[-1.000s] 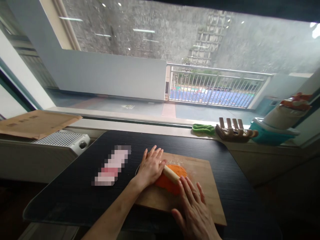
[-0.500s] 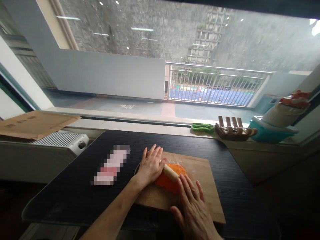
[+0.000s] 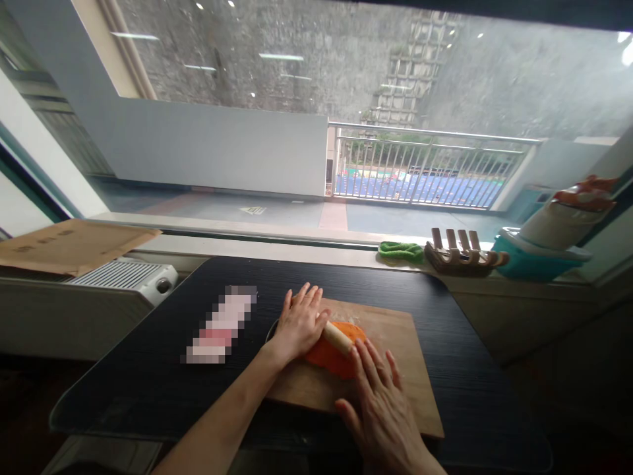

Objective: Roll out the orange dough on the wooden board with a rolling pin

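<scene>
A wooden rolling pin (image 3: 338,338) lies slantwise across a flattened sheet of orange dough (image 3: 341,364) on a wooden board (image 3: 390,382). My left hand (image 3: 301,324) rests flat over the pin's far left end, its fingers stretched out and its thumb along the wood. At the near right end, my right hand (image 3: 378,389) touches the pin with outstretched fingertips, its thumb spread away. Both palms hide the pin's ends. White powder dusts the board behind the dough.
The board stands on a dark table (image 3: 237,396). A rim of something round (image 3: 270,330) shows beside my left wrist. A blurred pink-white item (image 3: 222,326) lies to the left. On the sill are a green cloth (image 3: 400,251), a brown rack (image 3: 462,254) and a teal container (image 3: 529,257).
Both hands and the rolling pin hold nearly the same place on the dough. The view has shifted very slightly.
</scene>
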### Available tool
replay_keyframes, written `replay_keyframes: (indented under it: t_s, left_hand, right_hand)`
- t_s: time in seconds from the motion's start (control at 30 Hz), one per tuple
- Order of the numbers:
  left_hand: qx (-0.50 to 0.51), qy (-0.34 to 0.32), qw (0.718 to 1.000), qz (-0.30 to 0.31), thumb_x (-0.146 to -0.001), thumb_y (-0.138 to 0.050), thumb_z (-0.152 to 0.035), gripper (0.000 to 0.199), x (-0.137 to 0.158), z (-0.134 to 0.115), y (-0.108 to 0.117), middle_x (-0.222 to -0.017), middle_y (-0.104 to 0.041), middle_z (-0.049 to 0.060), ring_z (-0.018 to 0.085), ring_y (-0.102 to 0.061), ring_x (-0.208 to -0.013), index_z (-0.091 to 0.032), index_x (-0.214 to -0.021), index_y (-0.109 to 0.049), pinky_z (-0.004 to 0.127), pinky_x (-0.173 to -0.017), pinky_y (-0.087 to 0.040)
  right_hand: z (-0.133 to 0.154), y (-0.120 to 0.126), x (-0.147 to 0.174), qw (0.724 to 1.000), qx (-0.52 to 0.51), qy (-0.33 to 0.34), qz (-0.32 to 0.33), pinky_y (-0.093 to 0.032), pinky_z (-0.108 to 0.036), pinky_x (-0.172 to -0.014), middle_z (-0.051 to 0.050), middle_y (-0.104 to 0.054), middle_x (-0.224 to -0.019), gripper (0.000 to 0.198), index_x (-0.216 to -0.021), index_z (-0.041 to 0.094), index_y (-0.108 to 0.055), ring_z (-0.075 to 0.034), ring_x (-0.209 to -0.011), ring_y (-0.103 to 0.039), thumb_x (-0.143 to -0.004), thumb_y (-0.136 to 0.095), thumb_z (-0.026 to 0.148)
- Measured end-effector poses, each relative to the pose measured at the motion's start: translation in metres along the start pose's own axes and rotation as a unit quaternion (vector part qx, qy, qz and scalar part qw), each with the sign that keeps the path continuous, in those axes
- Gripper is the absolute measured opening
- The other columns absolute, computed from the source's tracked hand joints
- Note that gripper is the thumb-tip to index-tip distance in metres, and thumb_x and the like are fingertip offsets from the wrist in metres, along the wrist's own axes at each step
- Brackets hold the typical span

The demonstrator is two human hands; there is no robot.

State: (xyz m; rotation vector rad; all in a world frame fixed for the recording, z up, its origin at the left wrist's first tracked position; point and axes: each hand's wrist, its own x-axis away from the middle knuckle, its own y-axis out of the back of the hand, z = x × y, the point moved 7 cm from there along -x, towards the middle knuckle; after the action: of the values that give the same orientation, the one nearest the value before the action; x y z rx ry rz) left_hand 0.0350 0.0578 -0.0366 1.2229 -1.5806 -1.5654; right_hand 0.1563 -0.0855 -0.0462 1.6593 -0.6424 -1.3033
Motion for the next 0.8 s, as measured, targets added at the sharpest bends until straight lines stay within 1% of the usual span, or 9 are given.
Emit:
replay_keyframes:
  t_s: [0.13,0.2,0.27,0.37,0.43,0.5,0.67,0.73,0.8]
  left_hand:
    - [0.003,-0.005,1.0,0.006,-0.093,-0.024,-0.043,0.056,-0.04,-0.015,-0.006,-0.144,-0.037,0.011,0.026,-0.022,-0.138,-0.011,-0.136,-0.039,0.055,-0.11,-0.013]
    - [0.006,-0.01,1.0,0.009,-0.093,-0.026,-0.044,0.055,-0.048,-0.019,-0.007,-0.142,-0.041,0.011,0.026,-0.024,-0.137,-0.011,-0.134,-0.042,0.055,-0.109,-0.015]
    - [0.007,-0.016,1.0,0.007,-0.093,-0.027,-0.044,0.054,-0.037,-0.016,-0.004,-0.142,-0.042,0.009,0.026,-0.025,-0.137,-0.013,-0.134,-0.042,0.054,-0.109,-0.016]
    - [0.005,-0.012,1.0,-0.001,-0.094,-0.024,-0.042,0.053,-0.001,-0.002,0.002,-0.145,-0.037,0.007,0.024,-0.022,-0.137,-0.014,-0.137,-0.038,0.051,-0.111,-0.014]
    - [0.003,-0.003,1.0,-0.004,-0.094,-0.021,-0.042,0.054,0.015,0.005,0.004,-0.146,-0.036,0.008,0.024,-0.022,-0.138,-0.015,-0.139,-0.035,0.051,-0.111,-0.013]
    - [0.003,0.0,1.0,-0.007,-0.094,-0.021,-0.043,0.054,0.013,0.006,0.003,-0.145,-0.037,0.007,0.024,-0.021,-0.138,-0.016,-0.139,-0.036,0.052,-0.111,-0.013]
    - [0.004,-0.01,1.0,-0.017,-0.093,-0.022,-0.045,0.055,-0.027,-0.01,-0.003,-0.141,-0.044,0.009,0.026,-0.024,-0.137,-0.015,-0.133,-0.044,0.054,-0.11,-0.013]
    - [0.007,-0.016,1.0,-0.018,-0.093,-0.023,-0.044,0.054,-0.024,-0.01,-0.001,-0.14,-0.045,0.008,0.026,-0.024,-0.136,-0.015,-0.133,-0.045,0.054,-0.11,-0.015]
    - [0.008,-0.016,1.0,-0.018,-0.094,-0.023,-0.043,0.052,-0.007,-0.005,0.003,-0.141,-0.043,0.007,0.025,-0.025,-0.137,-0.015,-0.134,-0.043,0.052,-0.11,-0.016]
  right_hand:
    - [-0.034,-0.011,-0.017,0.998,0.009,-0.067,0.0,-0.026,-0.051,-0.105,-0.014,-0.046,-0.137,0.056,-0.137,0.011,-0.036,-0.029,-0.13,-0.035,-0.092,-0.037,0.046]
    - [-0.035,-0.012,-0.017,0.997,0.011,-0.08,-0.002,-0.028,-0.052,-0.104,-0.015,-0.049,-0.134,0.056,-0.135,0.01,-0.039,-0.03,-0.129,-0.038,-0.092,-0.036,0.047]
    - [-0.02,-0.009,-0.01,0.998,0.009,-0.062,-0.007,-0.029,-0.05,-0.104,-0.015,-0.045,-0.137,0.059,-0.137,0.009,-0.036,-0.029,-0.131,-0.034,-0.091,-0.038,0.047]
    - [0.009,0.001,0.005,1.0,-0.011,-0.017,-0.023,-0.029,-0.044,-0.106,-0.014,-0.035,-0.144,0.068,-0.142,0.008,-0.025,-0.027,-0.135,-0.027,-0.089,-0.042,0.047]
    - [0.015,0.005,0.007,0.999,-0.021,-0.002,-0.024,-0.029,-0.043,-0.106,-0.013,-0.033,-0.145,0.07,-0.143,0.009,-0.022,-0.027,-0.136,-0.025,-0.088,-0.043,0.047]
    - [0.006,0.003,0.001,1.0,-0.019,-0.01,-0.019,-0.029,-0.043,-0.106,-0.014,-0.035,-0.145,0.068,-0.143,0.009,-0.022,-0.027,-0.135,-0.026,-0.089,-0.043,0.045]
    - [-0.028,-0.009,-0.019,0.997,0.012,-0.075,-0.013,-0.03,-0.048,-0.104,-0.017,-0.049,-0.133,0.059,-0.136,0.007,-0.036,-0.03,-0.129,-0.037,-0.091,-0.04,0.045]
    - [-0.022,-0.009,-0.015,0.998,0.02,-0.065,-0.014,-0.031,-0.048,-0.104,-0.018,-0.048,-0.134,0.061,-0.136,0.006,-0.035,-0.03,-0.129,-0.037,-0.09,-0.041,0.045]
    - [-0.006,-0.004,-0.005,0.999,0.016,-0.031,-0.017,-0.032,-0.046,-0.104,-0.017,-0.043,-0.139,0.066,-0.14,0.006,-0.029,-0.029,-0.131,-0.033,-0.089,-0.043,0.046]
